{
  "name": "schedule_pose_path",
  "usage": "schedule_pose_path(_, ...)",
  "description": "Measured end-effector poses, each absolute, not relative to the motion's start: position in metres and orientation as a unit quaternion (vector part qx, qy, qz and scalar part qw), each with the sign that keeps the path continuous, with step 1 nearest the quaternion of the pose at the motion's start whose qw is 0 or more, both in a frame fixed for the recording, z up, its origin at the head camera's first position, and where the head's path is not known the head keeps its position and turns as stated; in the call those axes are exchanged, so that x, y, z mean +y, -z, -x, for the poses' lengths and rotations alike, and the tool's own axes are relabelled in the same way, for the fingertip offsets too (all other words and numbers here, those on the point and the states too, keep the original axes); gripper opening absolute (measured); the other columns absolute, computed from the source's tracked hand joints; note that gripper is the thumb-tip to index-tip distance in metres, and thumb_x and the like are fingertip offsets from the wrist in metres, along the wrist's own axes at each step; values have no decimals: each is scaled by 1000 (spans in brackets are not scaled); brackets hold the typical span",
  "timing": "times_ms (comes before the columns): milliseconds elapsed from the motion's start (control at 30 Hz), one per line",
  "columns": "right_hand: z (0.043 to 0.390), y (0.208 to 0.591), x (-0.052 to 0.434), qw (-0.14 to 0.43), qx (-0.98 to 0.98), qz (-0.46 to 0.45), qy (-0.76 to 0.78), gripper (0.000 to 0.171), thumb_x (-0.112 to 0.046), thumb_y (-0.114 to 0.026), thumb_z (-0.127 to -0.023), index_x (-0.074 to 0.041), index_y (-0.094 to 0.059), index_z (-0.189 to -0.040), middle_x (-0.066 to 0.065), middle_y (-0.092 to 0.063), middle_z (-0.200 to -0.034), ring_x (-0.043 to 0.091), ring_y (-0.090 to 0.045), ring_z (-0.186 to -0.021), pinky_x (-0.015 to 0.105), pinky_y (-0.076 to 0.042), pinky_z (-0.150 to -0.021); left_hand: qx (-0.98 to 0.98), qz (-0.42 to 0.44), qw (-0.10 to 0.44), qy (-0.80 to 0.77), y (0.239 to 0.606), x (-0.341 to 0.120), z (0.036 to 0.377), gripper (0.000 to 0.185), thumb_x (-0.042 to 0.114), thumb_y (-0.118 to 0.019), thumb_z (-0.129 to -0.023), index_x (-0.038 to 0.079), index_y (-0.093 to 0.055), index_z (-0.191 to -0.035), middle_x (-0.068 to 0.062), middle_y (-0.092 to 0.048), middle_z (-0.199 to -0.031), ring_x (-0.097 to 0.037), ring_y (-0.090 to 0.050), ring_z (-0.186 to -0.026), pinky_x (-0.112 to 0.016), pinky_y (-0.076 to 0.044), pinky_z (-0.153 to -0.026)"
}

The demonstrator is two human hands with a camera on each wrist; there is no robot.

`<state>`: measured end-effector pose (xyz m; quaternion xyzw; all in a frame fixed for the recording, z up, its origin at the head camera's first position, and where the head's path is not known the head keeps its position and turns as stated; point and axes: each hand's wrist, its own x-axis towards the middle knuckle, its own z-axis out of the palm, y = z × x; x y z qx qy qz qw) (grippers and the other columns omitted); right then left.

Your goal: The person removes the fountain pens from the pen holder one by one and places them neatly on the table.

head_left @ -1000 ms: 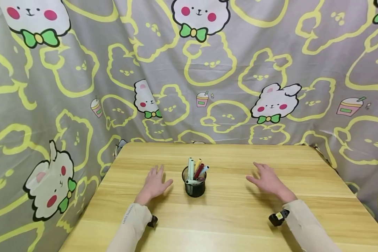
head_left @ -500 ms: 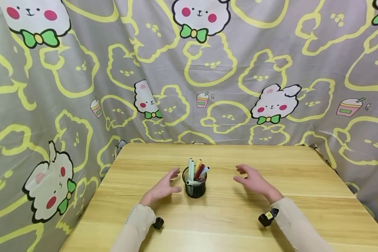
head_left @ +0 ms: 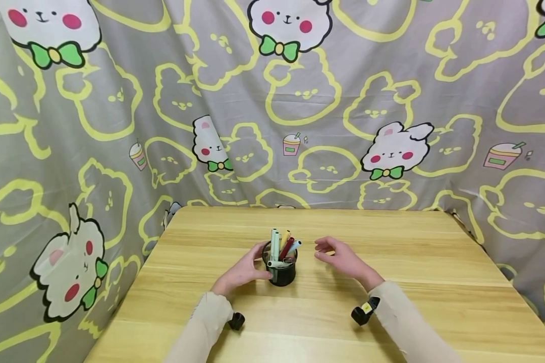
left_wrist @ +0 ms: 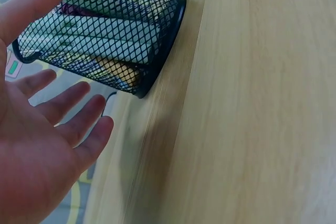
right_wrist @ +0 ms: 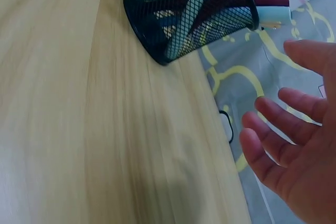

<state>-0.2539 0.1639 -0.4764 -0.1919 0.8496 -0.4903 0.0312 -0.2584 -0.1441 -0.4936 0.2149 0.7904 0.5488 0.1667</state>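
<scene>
— Head view: black mesh pen cup (head_left: 280,270) mid-table, left hand (head_left: 241,272) now closed in against it, fingers spread, gripping nothing.
— Right hand (head_left: 340,260)? Nearer too, relaxed, empty, just right of it.

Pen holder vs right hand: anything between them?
Nothing: only bare table separates the pen holder from the right hand, clearest in the head view.
</scene>
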Motion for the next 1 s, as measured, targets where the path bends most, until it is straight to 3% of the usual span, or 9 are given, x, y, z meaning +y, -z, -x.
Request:
schedule_pose_path(200,255,476,152,21,833,202,515,33,-17,-61,-93,1,-55,-120,19,-61,-112,25,-58,-98,35,-48,-81,777,-225,170,-562,473,-137,249,88,7,-76,-76,4,-24,-147,-19,-37,-142,-41,-38,-126,-53,-32,-102)
schedule_pose_path(433,259,473,141,34,811,205,546,35,-16,-59,-94,4,-54,-123,20,-60,-116,26,-57,-100,29,-50,-76,756,-224,181,-587,472,-133,247,82,4,-73,-79,5,-26,-147,-16,-39,-140,-37,-42,-122,-43,-42,-95)
schedule_pose_path(733,264,475,132,42,799,197,567,34,-17,-59,-94,2,-55,-122,11,-62,-112,22,-57,-97,31,-50,-75,759,-228,173,-585,476,-133,247,80,6,-73,-80,6,-28,-146,-15,-41,-138,-35,-45,-121,-42,-43,-94)
schedule_pose_path(1000,267,478,127,53,788,188,584,27,-15,-59,-94,-1,-59,-118,11,-61,-109,21,-57,-93,50,-48,-81,763,-229,167,-581,474,-133,246,79,5,-74,-79,6,-30,-145,-14,-41,-138,-34,-44,-121,-42,-41,-96)
